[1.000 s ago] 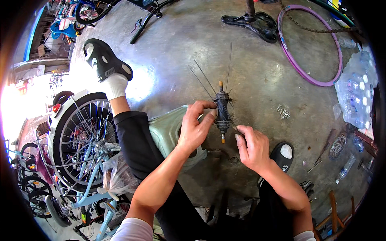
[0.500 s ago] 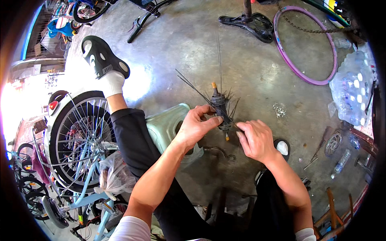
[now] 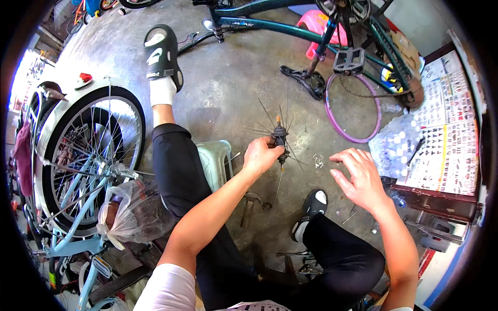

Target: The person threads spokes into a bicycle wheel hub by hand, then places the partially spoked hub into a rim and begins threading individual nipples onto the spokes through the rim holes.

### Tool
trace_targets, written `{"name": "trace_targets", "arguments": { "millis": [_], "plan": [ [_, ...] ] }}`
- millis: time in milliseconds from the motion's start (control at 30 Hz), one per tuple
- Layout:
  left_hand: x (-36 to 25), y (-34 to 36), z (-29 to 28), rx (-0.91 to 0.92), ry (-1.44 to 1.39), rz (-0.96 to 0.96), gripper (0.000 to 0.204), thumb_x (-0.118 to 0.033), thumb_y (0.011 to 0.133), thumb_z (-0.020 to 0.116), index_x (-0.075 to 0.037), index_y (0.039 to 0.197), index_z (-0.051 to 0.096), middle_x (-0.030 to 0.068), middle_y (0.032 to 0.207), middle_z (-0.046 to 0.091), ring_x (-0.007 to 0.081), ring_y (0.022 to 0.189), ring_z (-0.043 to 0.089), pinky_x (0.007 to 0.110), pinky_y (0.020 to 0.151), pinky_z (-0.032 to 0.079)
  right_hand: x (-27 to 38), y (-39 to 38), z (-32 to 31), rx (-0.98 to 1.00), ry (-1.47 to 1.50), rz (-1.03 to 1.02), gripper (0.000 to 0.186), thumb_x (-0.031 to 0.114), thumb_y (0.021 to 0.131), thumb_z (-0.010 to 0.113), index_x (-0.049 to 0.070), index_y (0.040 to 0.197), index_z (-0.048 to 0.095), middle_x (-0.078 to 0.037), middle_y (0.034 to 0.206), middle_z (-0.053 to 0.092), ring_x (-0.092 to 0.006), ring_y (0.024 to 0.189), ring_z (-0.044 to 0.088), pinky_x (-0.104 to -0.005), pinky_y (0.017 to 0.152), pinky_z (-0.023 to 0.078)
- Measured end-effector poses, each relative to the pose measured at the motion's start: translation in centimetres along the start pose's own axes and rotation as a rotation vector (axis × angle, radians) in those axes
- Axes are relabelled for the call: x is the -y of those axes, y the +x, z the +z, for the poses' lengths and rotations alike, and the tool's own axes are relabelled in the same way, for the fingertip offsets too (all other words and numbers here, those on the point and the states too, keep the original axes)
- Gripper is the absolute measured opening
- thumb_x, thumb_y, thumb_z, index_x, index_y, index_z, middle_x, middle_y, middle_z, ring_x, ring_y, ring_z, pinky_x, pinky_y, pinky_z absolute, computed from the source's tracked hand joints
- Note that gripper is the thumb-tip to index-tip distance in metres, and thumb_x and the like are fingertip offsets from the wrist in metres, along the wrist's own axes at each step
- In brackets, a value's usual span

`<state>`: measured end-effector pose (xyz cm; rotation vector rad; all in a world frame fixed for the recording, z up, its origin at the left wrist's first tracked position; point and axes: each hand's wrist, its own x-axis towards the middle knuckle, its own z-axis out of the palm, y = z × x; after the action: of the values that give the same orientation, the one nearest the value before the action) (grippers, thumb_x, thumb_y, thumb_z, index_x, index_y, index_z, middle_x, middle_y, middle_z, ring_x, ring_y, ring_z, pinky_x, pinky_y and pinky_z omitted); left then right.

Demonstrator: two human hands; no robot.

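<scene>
My left hand [image 3: 263, 155] pinches a dark bicycle wheel hub [image 3: 280, 141] between thumb and fingers, holding it upright above the floor. Thin spokes fan out from the hub, and one long spoke [image 3: 279, 189] hangs down below it. Orange-brown caps or ends show at the top and bottom of the axle. Off to the right, apart from the hub, my right hand [image 3: 358, 173] is raised with its fingers spread; nothing shows in it. On the floor between the hub and that hand lies a small heap of silvery bits [image 3: 318, 161], too small to make out.
A pale green plastic stool [image 3: 215, 160] stands beside my left leg. To the left are a light-blue bicycle's wheel [image 3: 83, 160] and a plastic bag [image 3: 135, 210]. A purple rim [image 3: 332, 122], a dark green bicycle frame [image 3: 270, 24] and packed bottles [image 3: 394, 147] lie ahead and right.
My right hand has left the hub and opened, moving right. The spokes now spread out around the hub instead of bunching. The view has tilted up, showing more of the green frame.
</scene>
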<state>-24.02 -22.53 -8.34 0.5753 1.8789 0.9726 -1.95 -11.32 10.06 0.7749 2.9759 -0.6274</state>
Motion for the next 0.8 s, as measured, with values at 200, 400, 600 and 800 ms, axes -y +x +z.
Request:
{"name": "trace_targets", "arguments": {
  "millis": [200,400,600,800],
  "plan": [
    [0.9,-0.1,-0.7,0.11,-0.409,-0.032,0.036,-0.031,0.084,0.073,0.001,0.1,0.077,0.0056,0.087,0.072,0.0145,0.082,0.064,0.032,0.079,0.049,5.8,2.6,-3.2,-0.006,0.091,0.088,0.024,0.019,0.091,0.071,0.003,0.109,0.067,-0.011,0.099,0.071,-0.0273,0.095,0.068,-0.0398,0.088,0.05],
    [0.3,-2.9,-1.4,0.224,-0.488,-0.015,0.03,-0.027,0.087,0.072,0.001,0.096,0.076,0.0049,0.088,0.072,0.0124,0.084,0.062,0.029,0.078,0.047,3.3,5.0,2.7,-0.031,0.161,0.183,0.023,0.024,0.088,0.073,0.004,0.099,0.07,-0.009,0.094,0.073,-0.0269,0.085,0.072,-0.0417,0.083,0.052],
    [-0.6,-5.6,-1.8,0.165,-0.591,-0.088,0.027,-0.026,0.09,0.073,-0.002,0.1,0.076,0.0009,0.088,0.068,0.0096,0.081,0.056,0.028,0.077,0.042,1.7,5.4,4.5,0.041,0.135,0.141,0.02,0.024,0.087,0.072,0.006,0.096,0.072,-0.01,0.094,0.073,-0.0282,0.089,0.071,-0.0422,0.082,0.053],
    [-0.7,-7.1,-1.9,0.211,-0.618,-0.061,0.026,-0.021,0.092,0.072,0.001,0.105,0.075,0.0043,0.099,0.073,0.0122,0.095,0.062,0.03,0.091,0.045,0.8,4.2,6.0,0.148,0.152,0.059,0.019,0.023,0.086,0.07,0.007,0.096,0.074,-0.011,0.093,0.072,-0.031,0.09,0.07,-0.043,0.08,0.054]
  ]
}}
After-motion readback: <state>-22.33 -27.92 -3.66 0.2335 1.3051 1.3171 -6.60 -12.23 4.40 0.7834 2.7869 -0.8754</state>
